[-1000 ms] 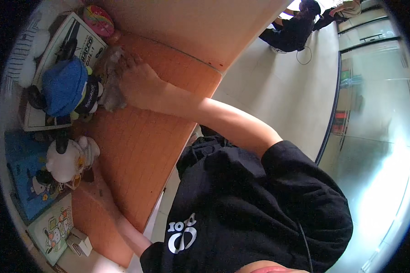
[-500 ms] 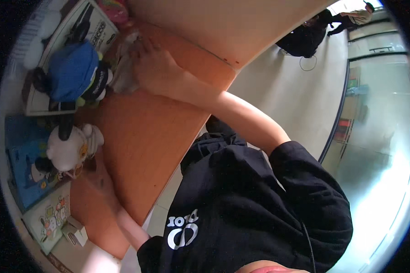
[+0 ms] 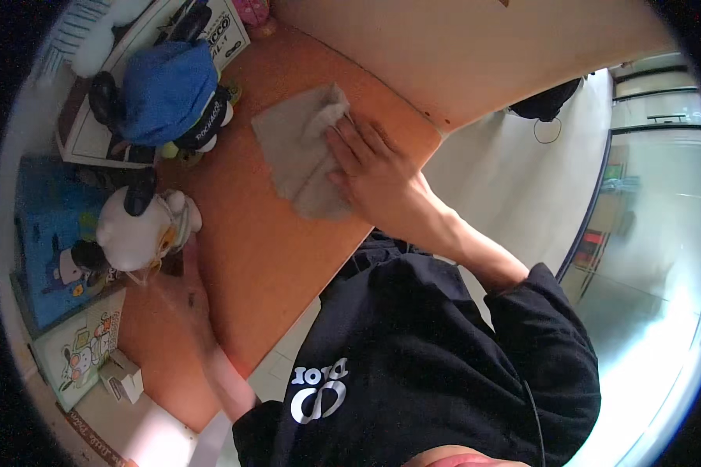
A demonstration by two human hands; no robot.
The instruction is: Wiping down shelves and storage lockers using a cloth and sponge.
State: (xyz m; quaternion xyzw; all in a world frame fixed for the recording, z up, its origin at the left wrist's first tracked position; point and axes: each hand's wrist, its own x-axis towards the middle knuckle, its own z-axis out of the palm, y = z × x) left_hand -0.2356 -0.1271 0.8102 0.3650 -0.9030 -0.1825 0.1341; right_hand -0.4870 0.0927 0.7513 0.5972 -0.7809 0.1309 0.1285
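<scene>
A thin grey cloth (image 3: 292,148) lies spread on the orange-brown desk top (image 3: 249,257). My right hand (image 3: 370,163) presses on its right edge, fingers bent over a bunched fold. At the left stands a white toy figure (image 3: 132,229) with dark ears. My left hand (image 3: 181,300) is right beside its lower side; blur and the toy hide the fingers, so I cannot make out whether they grip it. Behind that toy sits another figure in a blue cap (image 3: 167,93) and a dark top.
A white box (image 3: 93,140) stands behind the capped figure. Along the left edge are a blue picture panel (image 3: 47,241), a pale cartoon panel (image 3: 82,350) and a small cream box (image 3: 121,377). A pink object (image 3: 251,11) sits at the far corner, by a pale upright panel (image 3: 459,62).
My right hand has drawn the cloth from beside the capped figure toward me and to the right, where it now lies more spread out. The view has shifted slightly; my left hand stays by the white toy.
</scene>
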